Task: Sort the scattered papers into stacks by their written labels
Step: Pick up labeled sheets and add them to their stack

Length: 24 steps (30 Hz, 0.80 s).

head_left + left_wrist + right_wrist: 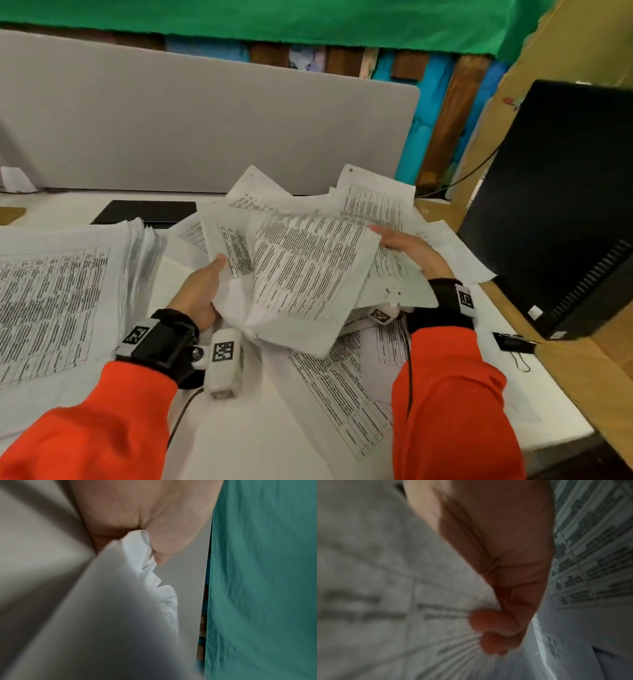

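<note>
Two hands in view, both with orange sleeves and black wrist straps carrying tag-marked white camera units. One tall neat stack of white printed table sheets [65,291] lies on the left of the white desk [534,404]; exact sheet count can't be told. One loose bundle of crumpled white printed papers [301,270] is held up over the desk centre, several sheets fanned out, number unclear. More scattered printed sheets [346,387] lie flat beneath and to the right of it, overlapping, at least three visible. Left hand [202,291] grips the bundle's left lower edge, thumb on top pointing up, fingers hidden under the paper; the left wrist view shows the thumb pinching sheet edges against the palm. Right hand [407,248] reaches into the right side of the bundle, palm down, fingers going in between sheets; the right wrist view shows the fingertips [491,622] curled against a printed sheet, blurred, so a grip on paper looks likely but the exact hold is hard to read. One black computer tower [561,205] stands at right on a cardboard surface. One black binder clip [513,342] lies just in front of the tower. One flat black rectangular pad [147,210] sits behind the stack, near the grey fabric divider panel [205,120]. Green cloth [274,20] hangs above.
</note>
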Available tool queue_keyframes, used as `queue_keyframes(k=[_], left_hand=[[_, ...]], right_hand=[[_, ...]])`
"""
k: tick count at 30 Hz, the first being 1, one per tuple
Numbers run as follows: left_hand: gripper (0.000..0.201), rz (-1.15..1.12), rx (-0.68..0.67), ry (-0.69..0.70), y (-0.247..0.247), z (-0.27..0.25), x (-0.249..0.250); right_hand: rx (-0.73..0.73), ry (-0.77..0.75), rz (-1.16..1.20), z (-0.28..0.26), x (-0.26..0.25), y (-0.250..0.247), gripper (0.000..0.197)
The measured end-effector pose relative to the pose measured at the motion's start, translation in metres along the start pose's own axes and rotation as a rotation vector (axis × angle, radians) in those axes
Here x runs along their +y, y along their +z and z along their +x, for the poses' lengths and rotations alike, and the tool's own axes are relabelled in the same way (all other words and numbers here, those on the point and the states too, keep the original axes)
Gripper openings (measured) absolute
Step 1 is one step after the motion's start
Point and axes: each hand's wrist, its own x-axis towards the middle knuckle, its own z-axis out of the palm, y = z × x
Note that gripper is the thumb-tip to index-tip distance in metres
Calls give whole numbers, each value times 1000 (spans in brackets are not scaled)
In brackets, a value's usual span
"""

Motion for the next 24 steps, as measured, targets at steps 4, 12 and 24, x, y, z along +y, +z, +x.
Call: queue_keyframes(k=[4,12,24], left_hand=[[39,-27,-123,-14,-2,-4,2],[33,48,-125,-22,-7,-1,-1],[19,422,-29,162,-4,-3,1]], right_hand=[[170,1,-131,5,-6,-7,34],[-153,146,137,-12,-17,-51,45],[376,-190,-7,-4,-3,14,67]])
